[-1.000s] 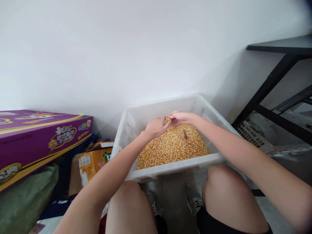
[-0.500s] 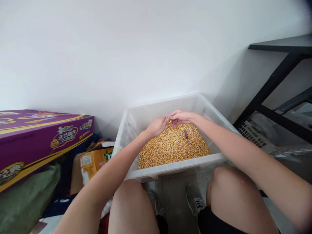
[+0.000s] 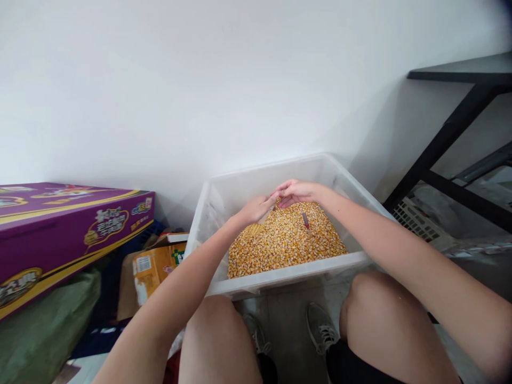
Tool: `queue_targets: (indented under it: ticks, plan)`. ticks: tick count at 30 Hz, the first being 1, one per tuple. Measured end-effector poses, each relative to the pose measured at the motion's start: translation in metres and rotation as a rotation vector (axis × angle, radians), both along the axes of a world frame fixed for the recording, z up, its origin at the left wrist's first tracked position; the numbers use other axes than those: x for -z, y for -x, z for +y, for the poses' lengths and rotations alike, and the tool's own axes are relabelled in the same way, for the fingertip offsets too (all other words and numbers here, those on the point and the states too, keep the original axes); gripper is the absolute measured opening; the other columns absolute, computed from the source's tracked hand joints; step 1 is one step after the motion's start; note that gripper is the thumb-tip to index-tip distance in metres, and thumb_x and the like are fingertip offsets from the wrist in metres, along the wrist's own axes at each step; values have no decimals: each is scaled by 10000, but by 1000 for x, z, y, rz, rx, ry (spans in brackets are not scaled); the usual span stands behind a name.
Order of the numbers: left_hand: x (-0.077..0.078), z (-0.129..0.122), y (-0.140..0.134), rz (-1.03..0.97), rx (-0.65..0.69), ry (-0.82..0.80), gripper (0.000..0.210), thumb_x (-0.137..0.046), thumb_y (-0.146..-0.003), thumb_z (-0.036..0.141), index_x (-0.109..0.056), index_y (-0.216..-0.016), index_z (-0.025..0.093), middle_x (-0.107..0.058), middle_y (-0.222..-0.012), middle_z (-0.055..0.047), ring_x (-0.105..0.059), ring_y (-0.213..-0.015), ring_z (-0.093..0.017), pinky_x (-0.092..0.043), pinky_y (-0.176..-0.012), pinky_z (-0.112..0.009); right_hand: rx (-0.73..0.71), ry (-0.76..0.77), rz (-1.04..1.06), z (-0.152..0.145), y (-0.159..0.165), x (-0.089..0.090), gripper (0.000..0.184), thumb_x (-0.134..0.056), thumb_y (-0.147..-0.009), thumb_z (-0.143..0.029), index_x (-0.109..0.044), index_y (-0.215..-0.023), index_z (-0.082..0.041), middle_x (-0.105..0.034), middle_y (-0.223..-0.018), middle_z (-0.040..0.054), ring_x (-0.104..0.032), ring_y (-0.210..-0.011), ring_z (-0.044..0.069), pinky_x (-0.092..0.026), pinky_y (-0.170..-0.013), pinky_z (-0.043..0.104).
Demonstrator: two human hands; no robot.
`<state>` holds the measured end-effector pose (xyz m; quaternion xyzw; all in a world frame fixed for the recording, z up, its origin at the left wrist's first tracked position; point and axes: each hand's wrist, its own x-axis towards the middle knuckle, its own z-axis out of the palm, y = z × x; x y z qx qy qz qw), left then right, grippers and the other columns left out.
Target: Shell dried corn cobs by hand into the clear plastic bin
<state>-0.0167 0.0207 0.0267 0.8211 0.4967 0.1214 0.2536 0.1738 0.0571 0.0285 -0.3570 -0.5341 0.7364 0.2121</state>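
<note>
My left hand (image 3: 260, 207) and my right hand (image 3: 295, 192) meet at the fingertips over loose corn kernels (image 3: 288, 245) in a white plastic bin (image 3: 276, 278). The thumb and fingers of the left are pressed together. On the right, thumb and forefinger pinch at the same spot while the other fingers curl beneath. Whatever lies between them is too small and covered to name. A yellow patch in tight rows, like an ear of corn (image 3: 254, 230), rests by my left wrist. To the right of the hands, a small red-handled pointed tool (image 3: 306, 221) lies on the kernels.
A purple carton (image 3: 72, 229) stands at the left, above a green bag (image 3: 52, 320) and a torn orange box (image 3: 158, 264). A black-framed table (image 3: 448, 128) rises at the right, with a white plastic basket (image 3: 418, 223) below. The wall is behind the bin.
Both hands stay joined at nearly the same place, with slight finger movement. More of the yellow rowed patch shows beside my left wrist. The view has shifted slightly.
</note>
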Motion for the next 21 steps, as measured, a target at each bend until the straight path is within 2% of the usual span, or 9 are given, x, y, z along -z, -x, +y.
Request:
queue_targets:
  ticks: [2, 5, 10, 15, 21]
  plan:
    - [0, -3, -3, -6, 41, -35, 711, -149, -886, 613, -663, -942, 125, -678, -928, -90, -602, -886, -222, -423, -817, -304, 10, -8, -6, -1, 3, 0, 203, -599, -752, -34, -610, -945, -98, -689, -756, 86, -678, -701, 186, -554, -774, 364]
    - [0, -8, -7, -55, 104, -84, 657, -144, -911, 567, -619, -1083, 146, -649, -1068, -84, -583, -970, -209, -403, -863, -300, 46, -5, -3, -1, 4, 1, 205, -601, -734, -15, -606, -920, -103, -688, -751, 80, -678, -686, 192, -555, -768, 384]
    - [-1, -6, -5, 6, 168, -35, 612, -169, -923, 527, -615, -1076, 136, -652, -1058, -83, -582, -963, -212, -402, -863, -300, 58, -15, -12, 1, 1, 7, 163, -668, -727, -89, -613, -880, -95, -687, -773, 92, -678, -697, 197, -560, -760, 388]
    - [-3, -4, -1, 58, 246, 2, 541, -212, -925, 486, -558, -1161, 143, -623, -1122, -86, -565, -999, -214, -390, -871, -301, 54, -58, -50, 0, 5, 11, 162, -692, -702, -91, -626, -850, -84, -686, -737, 87, -675, -674, 190, -570, -730, 350]
    - [-11, -6, 1, 68, 264, 185, 483, -253, -913, 449, -608, -950, 123, -651, -932, -79, -580, -867, -183, -411, -831, -290, 76, -23, -37, -5, 9, 13, 125, -668, -697, -43, -606, -797, -83, -681, -707, 79, -674, -655, 183, -571, -720, 326]
